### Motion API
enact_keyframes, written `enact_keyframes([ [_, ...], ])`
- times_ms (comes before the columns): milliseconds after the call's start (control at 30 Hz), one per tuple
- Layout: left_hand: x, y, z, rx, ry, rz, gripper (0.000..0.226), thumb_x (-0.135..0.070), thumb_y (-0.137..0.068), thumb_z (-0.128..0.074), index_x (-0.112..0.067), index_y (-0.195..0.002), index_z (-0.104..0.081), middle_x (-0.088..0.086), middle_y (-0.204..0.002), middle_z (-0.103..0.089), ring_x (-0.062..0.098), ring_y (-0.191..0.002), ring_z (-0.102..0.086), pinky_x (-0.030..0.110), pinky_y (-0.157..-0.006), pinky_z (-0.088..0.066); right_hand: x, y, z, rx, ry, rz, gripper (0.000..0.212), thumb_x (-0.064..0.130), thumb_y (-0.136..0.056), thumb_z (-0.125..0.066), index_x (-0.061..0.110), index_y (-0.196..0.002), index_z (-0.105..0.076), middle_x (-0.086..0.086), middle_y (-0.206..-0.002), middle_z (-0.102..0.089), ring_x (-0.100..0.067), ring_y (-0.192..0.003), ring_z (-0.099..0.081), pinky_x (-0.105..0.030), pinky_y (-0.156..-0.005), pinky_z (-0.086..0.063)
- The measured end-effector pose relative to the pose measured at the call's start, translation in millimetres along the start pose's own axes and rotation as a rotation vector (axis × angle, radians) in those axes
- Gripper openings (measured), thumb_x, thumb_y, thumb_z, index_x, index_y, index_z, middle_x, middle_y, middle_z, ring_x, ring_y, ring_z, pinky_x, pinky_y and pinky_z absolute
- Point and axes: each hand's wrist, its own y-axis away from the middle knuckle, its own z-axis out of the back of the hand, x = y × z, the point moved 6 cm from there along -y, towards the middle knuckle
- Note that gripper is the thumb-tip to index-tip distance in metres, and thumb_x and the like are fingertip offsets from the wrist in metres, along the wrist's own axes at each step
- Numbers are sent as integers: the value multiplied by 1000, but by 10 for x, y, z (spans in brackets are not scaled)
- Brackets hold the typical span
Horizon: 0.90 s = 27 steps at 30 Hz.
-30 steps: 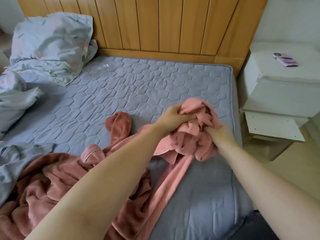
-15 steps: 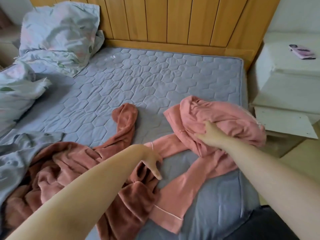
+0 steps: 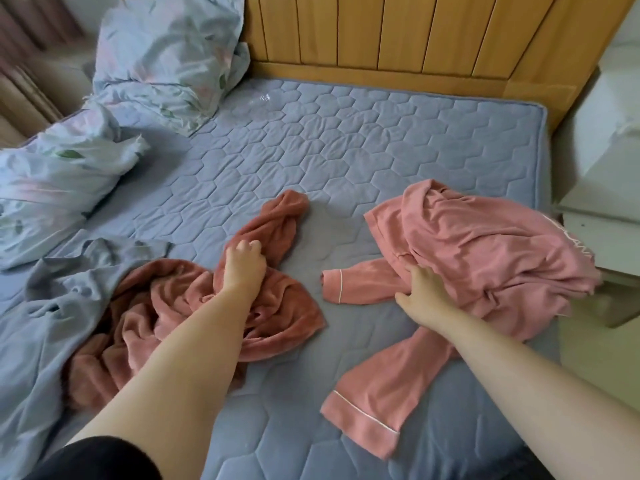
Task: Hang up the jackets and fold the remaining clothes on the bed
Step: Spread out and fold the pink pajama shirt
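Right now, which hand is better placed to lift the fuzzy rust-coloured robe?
Left. The left hand grips the robe; the right hand rests on the pink pajamas, across a gap of mattress.

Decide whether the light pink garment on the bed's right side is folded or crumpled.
Crumpled, not folded. The light pink garment lies bunched in a heap, sleeves trailing out, with the right hand resting on it.

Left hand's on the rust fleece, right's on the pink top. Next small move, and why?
Probably lift the left hand to draw the rust fleece clear of the grey-blue garment: it grips a sleeve, and the fleece lies crumpled, overlapping that garment. The right hand only rests on the pink top, which lies apart.
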Motion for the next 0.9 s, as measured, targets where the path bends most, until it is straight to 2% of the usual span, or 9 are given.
enact_keyframes([
  [100, 114, -49, 7, 19, 181, 207, 33, -16, -93, -42, -17, -121, -60, 9, -128, -47, 31, -119, -41, 42, -96, -36, -16, 6, 35, -65, -33, 33, 63, 19, -84, -62, 4, -139, -37, -15, -144, -37, -31, -135, -32, -38, -112, -27],
  [267, -846, -207, 533, -122, 431, -106, 43, -26, -87, -51, -22, -129, -51, 8, -140, -40, 30, -132, -29, 44, -105, -25, -269, 26, 120, -101, 47, -6, 64, 21, -82, -63, 6, -139, -37, -17, -150, -26, -32, -137, -28, -39, -112, -27],
  [333, -1393, -174, 680, -43, 569, -274, 56, -38, -89, -52, -24, -142, -38, 7, -150, -30, 27, -140, -22, 45, -111, -21, -486, 50, 172, -88, 156, -75, 72, 30, -81, -66, 9, -141, -33, -16, -155, -16, -32, -141, -22, -42, -113, -24],
  [400, -1911, -90, 724, 159, 717, -395, 75, -52, -89, -54, -29, -151, -19, 4, -158, -15, 28, -144, -16, 51, -114, -18, -747, 83, 202, -37, 234, -146, 88, 36, -79, -68, 15, -149, -19, -13, -158, -6, -31, -145, -11, -45, -115, -20],
  [500, -2486, 18, 700, 426, 926, -451, 98, -61, -82, -60, -33, -152, 2, 6, -161, 0, 35, -146, -6, 45, -117, -13, -1176, 139, 252, -15, 161, -262, 105, 33, -75, -72, 22, -152, -2, -12, -159, 4, -32, -146, 0, -49, -115, -17],
  [633, -2853, 99, 707, 412, 670, -514, 107, -66, -74, -64, -41, -150, 7, 8, -157, -12, 36, -140, -15, 51, -110, -29, -1659, 244, 248, -36, 20, -354, 110, 33, -71, -71, 21, -153, 2, -21, -155, -16, -38, -144, -12, -50, -117, -9],
  [733, -2960, 157, 774, 294, 520, -517, 98, -47, -74, -70, -35, -150, -10, 9, -143, -27, 35, -131, -28, 46, -99, -40, -1855, 297, 152, -35, 80, -310, 99, 35, -70, -63, 26, -153, -11, -20, -147, -34, -41, -138, -27, -48, -114, -20],
  [800, -3015, 168, 807, 292, 578, -496, 82, -32, -77, -71, -29, -144, -25, 11, -137, -31, 36, -126, -35, 44, -97, -42, -1863, 309, 119, -38, 140, -311, 70, 22, -80, -58, 24, -146, -33, -18, -141, -41, -41, -132, -35, -42, -108, -29],
  [900, -3045, 144, 887, 308, 573, -502, 63, -19, -83, -64, -18, -139, -37, 15, -136, -38, 39, -120, -46, 43, -100, -40, -1795, 308, 102, -107, 81, -323, 25, 13, -86, -52, 15, -109, -61, -15, -118, -60, -34, -111, -54, -32, -79, -40],
])
